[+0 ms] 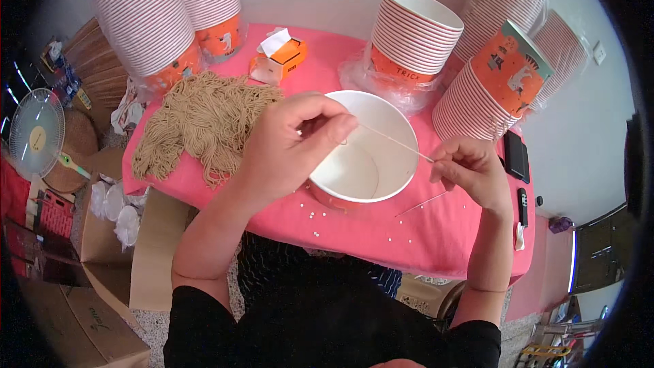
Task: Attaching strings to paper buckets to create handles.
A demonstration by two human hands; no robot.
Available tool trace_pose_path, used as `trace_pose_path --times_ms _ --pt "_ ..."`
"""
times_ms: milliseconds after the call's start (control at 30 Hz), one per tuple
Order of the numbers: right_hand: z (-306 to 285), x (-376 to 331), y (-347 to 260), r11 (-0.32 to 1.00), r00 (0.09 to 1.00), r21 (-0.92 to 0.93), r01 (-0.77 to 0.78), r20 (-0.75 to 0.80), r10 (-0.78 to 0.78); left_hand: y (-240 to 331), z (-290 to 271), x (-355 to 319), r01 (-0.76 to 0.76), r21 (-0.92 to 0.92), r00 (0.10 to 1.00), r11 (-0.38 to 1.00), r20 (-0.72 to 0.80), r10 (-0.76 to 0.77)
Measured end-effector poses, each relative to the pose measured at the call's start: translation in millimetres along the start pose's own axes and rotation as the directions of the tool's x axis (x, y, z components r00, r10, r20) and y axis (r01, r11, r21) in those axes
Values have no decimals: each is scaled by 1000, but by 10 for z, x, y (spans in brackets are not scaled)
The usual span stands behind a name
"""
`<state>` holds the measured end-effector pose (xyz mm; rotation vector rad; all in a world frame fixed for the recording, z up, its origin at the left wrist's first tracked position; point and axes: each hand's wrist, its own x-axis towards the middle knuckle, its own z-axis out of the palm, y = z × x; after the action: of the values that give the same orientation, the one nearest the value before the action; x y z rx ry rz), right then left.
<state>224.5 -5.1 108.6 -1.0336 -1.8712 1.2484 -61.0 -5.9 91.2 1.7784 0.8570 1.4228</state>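
Two bare hands share one thin pale strand (392, 138), which slants above the open mouth of a white-lined bucket (388, 110) on a pink cloth (436, 252). The left hand (283, 146) has thumb and forefinger together, seemingly clamped on the strand over the bucket's left part. The right hand (471, 170) pinches it between thumb and fingers just right of the rim, a little nearer.

The strand looks taut, so an uneven pull could snap it or draw it out of either pinch; a freed end could drop into the bucket, where pale on white would be hard to spot. Whether anything is threaded on it is too small to tell.

Near the right hand, a thin rod (421, 204) slants to the left; I cannot tell whether it hangs from the fingers or lies on the cloth. If loose, it could roll off at a brush of the wrist. Small white beads (313, 216) lie scattered nearer than the bucket, and a tug on the cloth or a sweeping forearm could scatter them over the near edge.

On the left, beside the left hand, sits a heap of tan yarn (204, 119), whose loops could snag if that arm swings outward. At the far right, a tilted stack of orange-patterned buckets (494, 82) could topple if the table were bumped hard.
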Motion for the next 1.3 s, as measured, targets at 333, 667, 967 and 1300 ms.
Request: trace_pose_path --times_ms 333,667,967,1300 --pt "8 -107 283 993 995 116 24 -101 -12 -113 -136 -130 -48 244 998 969 -29 57" --pt "90 -77 323 982 955 96 160 -267 -130 -117 -153 -177 26 370 999 929 -33 -15" --pt "452 57 27 911 942 -367 188 -197 -273 106 440 -67 -11 178 993 984 117 -10" --pt "403 27 166 821 902 -550 157 -259 -346 -47 553 39 37 179 944 983 316 -93"
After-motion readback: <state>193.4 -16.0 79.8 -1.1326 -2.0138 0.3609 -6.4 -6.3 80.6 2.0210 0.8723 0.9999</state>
